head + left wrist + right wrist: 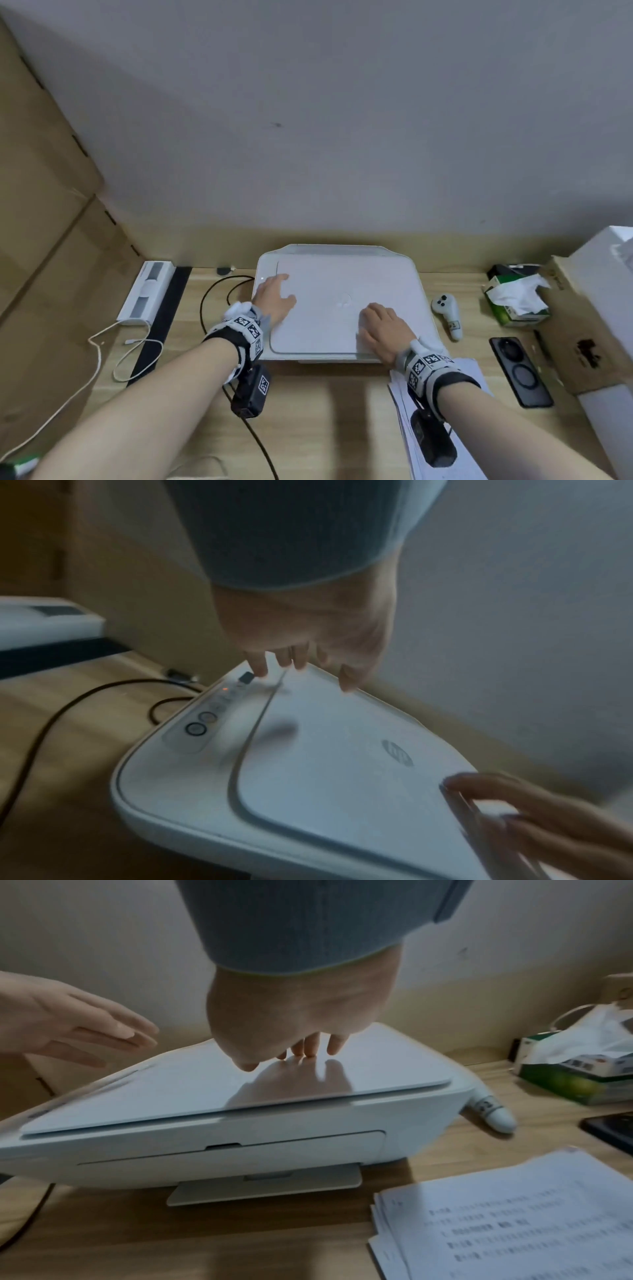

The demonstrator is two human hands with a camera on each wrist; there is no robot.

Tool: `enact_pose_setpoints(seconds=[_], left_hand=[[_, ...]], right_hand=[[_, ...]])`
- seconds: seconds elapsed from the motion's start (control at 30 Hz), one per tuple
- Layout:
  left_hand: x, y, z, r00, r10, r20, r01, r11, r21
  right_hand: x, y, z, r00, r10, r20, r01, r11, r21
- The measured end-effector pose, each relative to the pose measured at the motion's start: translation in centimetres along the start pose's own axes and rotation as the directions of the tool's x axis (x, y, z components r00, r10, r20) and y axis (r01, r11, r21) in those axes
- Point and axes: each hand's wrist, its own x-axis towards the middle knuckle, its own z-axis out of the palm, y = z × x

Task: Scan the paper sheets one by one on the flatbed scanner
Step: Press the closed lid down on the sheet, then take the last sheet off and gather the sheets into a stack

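- The flatbed scanner (pixel 342 301) sat in the lower middle of the head view on a wooden desk (pixel 308 411), against the wall, with its lid (pixel 240 1088) down flat.
- The left hand (pixel 274 299) was over the scanner's left edge, fingers loosely spread and holding nothing; in the left wrist view one fingertip (pixel 258 669) was at the top of the button strip (pixel 205 721), where a small orange light showed. Blur hid whether it actually touched.
- The right hand (pixel 383 329) lay on the lid's lower right part, fingers straight and fairly close together, their tips (pixel 310 1050) touching the glossy surface above their reflection.
- The paper sheets (pixel 514 1218), a fanned stack with printed lines, lay on the desk at the lower right of the right wrist view, just in front of the scanner's right corner.
- Right of the scanner in the head view: a white controller (pixel 448 315), a tissue box (pixel 513 301) and a dark phone (pixel 520 370).
- A black cable (pixel 219 291) looped at the scanner's left.
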Motion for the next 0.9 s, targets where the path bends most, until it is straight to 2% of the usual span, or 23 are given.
enact_pose_setpoints(seconds=[0.03,0.1,0.17,0.23,0.33,0.43,0.5,0.57,0.63,0.73,0.8,0.9], left_hand=[[-0.5,0.1,0.3,0.986,0.072,0.152,-0.086,0.992,0.088],[-1.4,-0.1,1.8,0.898,0.126,0.422,-0.278,0.905,0.322],[-2.3,-0.7,2.9,0.833,0.136,0.536,-0.440,0.751,0.492],[-3.0,-1.2,3.4,0.804,0.208,0.557,-0.547,0.626,0.556],[-3.6,-0.5,3.6,0.728,0.417,0.543,-0.685,0.450,0.573],[-4.5,0.3,3.3,0.676,0.510,0.531,-0.729,0.361,0.582],[-5.0,0.9,2.4,0.639,0.564,0.524,-0.755,0.325,0.570],[-5.3,1.7,0.6,0.616,0.610,0.498,-0.766,0.313,0.562],[-5.0,2.7,-2.0,0.643,0.637,0.426,-0.727,0.330,0.602],[-4.0,4.1,-5.6,0.725,0.636,0.264,-0.622,0.439,0.649],[-3.2,5.1,-7.4,0.766,0.633,0.109,-0.523,0.516,0.679],[-2.3,6.2,-8.0,0.822,0.561,-0.099,-0.401,0.692,0.600]], right_hand=[[-0.6,-0.1,-0.1,0.999,0.031,0.010,-0.031,0.999,-0.007],[-1.6,-0.1,-0.3,0.998,0.059,0.011,-0.059,0.998,-0.010],[-2.7,-0.3,-0.2,0.997,0.070,0.025,-0.070,0.997,-0.029],[-3.6,-0.8,0.2,0.996,0.081,0.031,-0.080,0.996,-0.033],[-4.7,-1.3,0.6,0.996,0.092,0.005,-0.092,0.994,-0.059],[-5.3,-2.1,-0.3,0.992,0.121,-0.047,-0.123,0.991,-0.054],[-5.2,-2.5,-2.0,0.981,0.184,-0.067,-0.185,0.983,-0.012],[-4.9,-2.8,-3.9,0.967,0.233,-0.099,-0.233,0.972,0.019],[-4.3,-2.9,-6.2,0.965,0.222,-0.142,-0.223,0.975,0.008],[-3.2,-2.7,-9.6,0.962,0.175,-0.211,-0.182,0.983,-0.012],[-1.8,-2.4,-12.5,0.949,0.124,-0.290,-0.143,0.989,-0.045],[-0.2,-1.9,-15.2,0.915,0.088,-0.394,-0.124,0.990,-0.068]])
